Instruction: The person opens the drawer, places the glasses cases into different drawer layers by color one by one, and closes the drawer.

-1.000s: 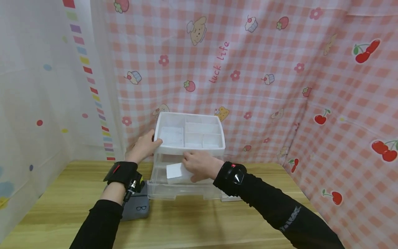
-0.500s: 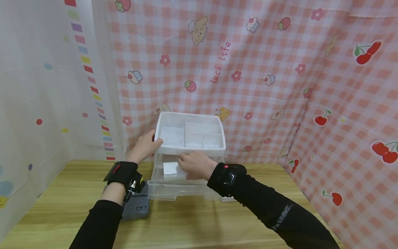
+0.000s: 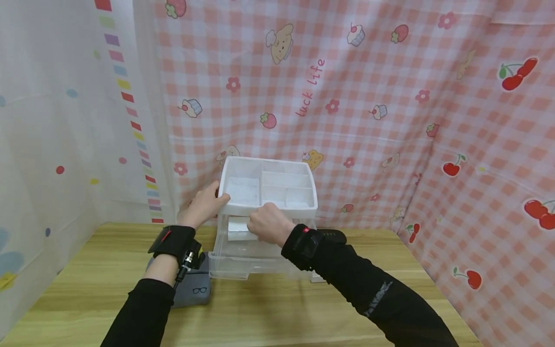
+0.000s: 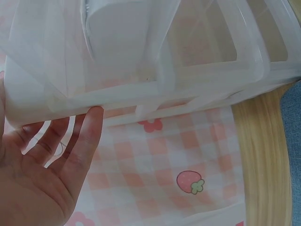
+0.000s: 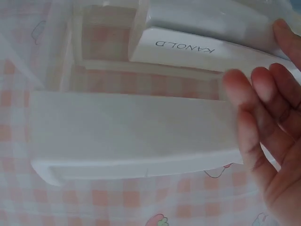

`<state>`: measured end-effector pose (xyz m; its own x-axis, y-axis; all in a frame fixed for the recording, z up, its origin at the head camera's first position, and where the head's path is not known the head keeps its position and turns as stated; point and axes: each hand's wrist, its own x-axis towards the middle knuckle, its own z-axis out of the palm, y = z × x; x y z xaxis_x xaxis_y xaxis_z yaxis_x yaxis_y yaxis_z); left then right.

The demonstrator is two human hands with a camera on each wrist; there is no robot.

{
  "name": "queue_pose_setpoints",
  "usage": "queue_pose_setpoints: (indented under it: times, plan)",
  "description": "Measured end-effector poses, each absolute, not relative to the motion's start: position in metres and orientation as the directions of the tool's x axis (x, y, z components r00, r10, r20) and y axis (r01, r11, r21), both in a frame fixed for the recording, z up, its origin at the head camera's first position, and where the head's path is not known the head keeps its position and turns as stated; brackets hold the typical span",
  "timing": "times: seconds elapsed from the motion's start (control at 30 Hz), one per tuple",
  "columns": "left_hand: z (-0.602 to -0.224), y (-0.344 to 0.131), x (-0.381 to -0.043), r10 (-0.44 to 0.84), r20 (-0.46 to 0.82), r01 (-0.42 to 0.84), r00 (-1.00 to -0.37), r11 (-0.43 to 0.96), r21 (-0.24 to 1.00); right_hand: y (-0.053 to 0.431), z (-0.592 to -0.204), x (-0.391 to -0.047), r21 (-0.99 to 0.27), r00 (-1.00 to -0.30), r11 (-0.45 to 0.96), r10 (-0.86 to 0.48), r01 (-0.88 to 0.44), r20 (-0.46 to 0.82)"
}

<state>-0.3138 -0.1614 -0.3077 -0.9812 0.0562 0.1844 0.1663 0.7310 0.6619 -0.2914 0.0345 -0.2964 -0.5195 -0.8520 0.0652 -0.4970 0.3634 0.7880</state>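
White box [image 3: 236, 235] is located inside the pulled-out clear drawer [image 3: 230, 267], toward the rear of its exposed part, just below the tray [image 3: 299, 211] front. Right end of the box is covered by the right hand [image 3: 270, 224] in the head view, where mostly knuckles are shown. In the right wrist view the grip is shown better: box end is held narrowly between thumb and bent fingers. The upside-down lettering "KANOLD" is seen there only; it is not readable from above. Whether the box is resting on the drawer floor cannot be told.

Tray's near left corner is gripped by the left hand [image 3: 200, 207]. Thumb over the rim is seen in the head view; the other fingers, set against the side from outside, are shown in the left wrist view. Tray compartments are seen from above only.

Grey case [image 3: 191, 291] with a glasses print is set on the table [image 3: 243, 320], left of the drawer, partly hidden by the left wrist. Checked cloth [image 3: 338, 72] is hung behind.
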Motion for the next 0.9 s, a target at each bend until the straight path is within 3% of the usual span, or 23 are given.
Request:
queue_pose_setpoints:
  times: [0.1,0.27,0.4,0.57,0.7,0.9]
  plan:
    - [-0.308,-0.161,-0.314,0.063,0.192,0.178,-0.979,0.71,0.681,0.041,-0.293,-0.293,0.713,-0.532,0.412,-0.844,-0.567,0.065]
    - [-0.309,-0.161,-0.314,0.069,0.196,0.188,-0.978,0.697,0.692,0.071,-0.28,-0.294,0.411,-0.617,0.573,-0.786,-0.709,0.032]
    - [-0.309,-0.163,-0.314,0.067,0.199,0.189,-0.978,0.699,0.689,0.11,-0.279,-0.3,0.197,-0.589,0.606,-0.795,-0.771,0.143]
    - [-0.309,-0.163,-0.314,0.073,0.205,0.197,-0.976,0.7,0.687,0.158,-0.294,-0.31,0.058,-0.551,0.608,-0.753,-0.792,0.359]
    - [-0.307,-0.162,-0.313,0.079,0.207,0.202,-0.975,0.7,0.685,0.185,-0.312,-0.313,-0.039,-0.56,0.627,-0.664,-0.778,0.496]
    - [-0.309,-0.161,-0.313,0.067,0.2,0.19,-0.977,0.694,0.695,0.216,-0.347,-0.32,-0.116,-0.606,0.674,-0.558,-0.729,0.567]
